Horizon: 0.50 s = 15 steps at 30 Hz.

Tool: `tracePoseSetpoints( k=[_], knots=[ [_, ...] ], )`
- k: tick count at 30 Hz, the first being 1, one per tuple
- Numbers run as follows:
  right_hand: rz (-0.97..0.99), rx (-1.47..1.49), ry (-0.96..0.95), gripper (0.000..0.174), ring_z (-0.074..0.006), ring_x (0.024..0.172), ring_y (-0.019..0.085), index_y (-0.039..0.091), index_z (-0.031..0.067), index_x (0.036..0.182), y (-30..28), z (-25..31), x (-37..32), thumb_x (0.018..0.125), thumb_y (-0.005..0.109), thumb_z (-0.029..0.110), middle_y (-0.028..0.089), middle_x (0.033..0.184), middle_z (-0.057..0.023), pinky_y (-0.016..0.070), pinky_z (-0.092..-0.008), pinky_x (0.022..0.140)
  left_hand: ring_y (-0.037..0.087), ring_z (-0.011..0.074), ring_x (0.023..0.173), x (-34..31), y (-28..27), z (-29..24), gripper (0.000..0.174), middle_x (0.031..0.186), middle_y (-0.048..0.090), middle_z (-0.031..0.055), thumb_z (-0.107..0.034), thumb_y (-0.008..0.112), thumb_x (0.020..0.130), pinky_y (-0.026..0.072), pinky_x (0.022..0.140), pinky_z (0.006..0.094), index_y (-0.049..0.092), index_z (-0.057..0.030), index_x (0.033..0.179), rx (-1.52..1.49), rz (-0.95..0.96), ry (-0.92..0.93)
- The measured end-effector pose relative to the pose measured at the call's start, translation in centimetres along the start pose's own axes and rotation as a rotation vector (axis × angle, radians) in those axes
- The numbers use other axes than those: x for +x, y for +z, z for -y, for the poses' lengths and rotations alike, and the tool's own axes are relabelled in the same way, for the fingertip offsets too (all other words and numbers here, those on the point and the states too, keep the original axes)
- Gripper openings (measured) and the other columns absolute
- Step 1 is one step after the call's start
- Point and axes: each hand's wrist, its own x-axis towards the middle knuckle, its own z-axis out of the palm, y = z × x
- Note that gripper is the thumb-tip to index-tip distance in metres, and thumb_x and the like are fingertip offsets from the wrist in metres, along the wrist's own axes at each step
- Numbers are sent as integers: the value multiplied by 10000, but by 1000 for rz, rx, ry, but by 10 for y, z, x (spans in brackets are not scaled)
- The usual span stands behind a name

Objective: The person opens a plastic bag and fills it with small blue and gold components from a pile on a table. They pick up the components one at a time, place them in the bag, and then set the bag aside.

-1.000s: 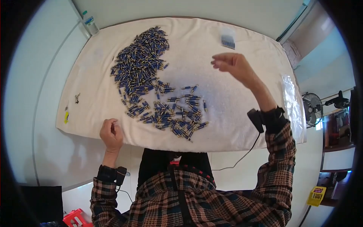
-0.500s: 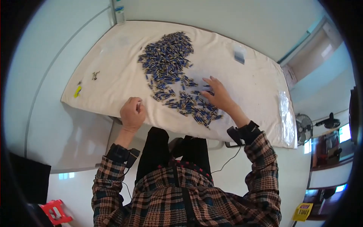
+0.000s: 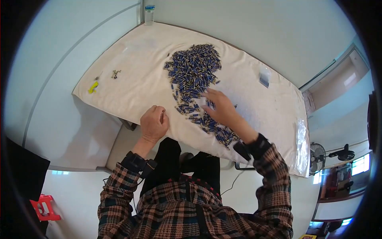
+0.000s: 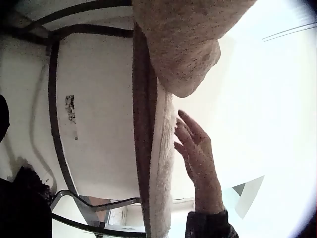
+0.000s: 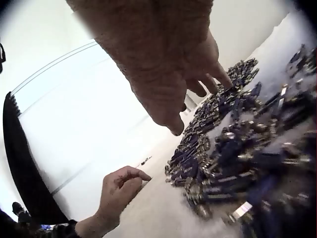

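Note:
A big heap of small blue rods with brass-coloured metal ends [image 3: 193, 65] lies on the cream cloth, and a looser group of them trails toward the near edge. Over this trailing group is my right hand [image 3: 221, 107], its fingers spread and slightly bent, nothing held in them. The right wrist view has its fingertips [image 5: 223, 77] low over the rods. My left hand [image 3: 154, 123] rests at the near edge of the cloth, left of the rods. Its fingers are loosely curled and no object shows in them; the palm side is hidden.
At the far left are a small yellow item [image 3: 93, 87] and a few tiny metal pieces [image 3: 115, 74]. A plastic bottle [image 3: 149, 16] stands at the back corner. A small clear packet [image 3: 264, 77] lies back right, and clear plastic wrap [image 3: 301, 147] along the right edge.
My right hand has come down and left from the right side of the cloth to over the trailing rods. The left hand stays at the near edge, while the head view has turned.

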Motion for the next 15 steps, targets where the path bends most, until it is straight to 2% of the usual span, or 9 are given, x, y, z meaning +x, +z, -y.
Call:
tracePoseSetpoints(
  k=[4,7,12,14,15],
  knots=[
    [-28,-25,-58,516,-420,1224,451,562,121,1253,43,14,63,788,707,290,481,1321,-243,371,-442,1026,568,294,615,2,-2,1,96,719,557,121,-50,561,744,452,553,380,596,-32,832,-20,-15,18],
    [41,-337,-98,458,-409,1171,481,585,108,1192,68,36,82,792,685,307,510,1266,-208,393,-457,989,564,298,604,0,1,5,98,718,557,120,-49,558,744,450,549,376,595,-33,833,-14,-21,43],
    [16,-283,-103,376,-378,1079,515,600,92,1100,64,25,59,796,658,307,535,1154,-171,408,-486,936,560,297,597,-1,-1,5,96,720,556,117,-50,557,747,447,545,371,593,-32,834,-40,-34,46],
    [-28,-235,-139,315,-355,992,527,590,74,1036,48,5,39,782,664,245,538,1045,-142,432,-482,877,561,294,599,-1,-1,6,94,724,558,115,-50,556,749,448,547,370,592,-30,834,-41,-17,22],
    [10,-200,-98,294,-350,1010,527,599,72,1027,36,-1,29,782,669,220,541,1055,-142,442,-458,879,561,293,599,-1,-1,5,93,726,559,114,-50,556,750,449,547,370,592,-30,833,-44,-8,12]
  ],
)
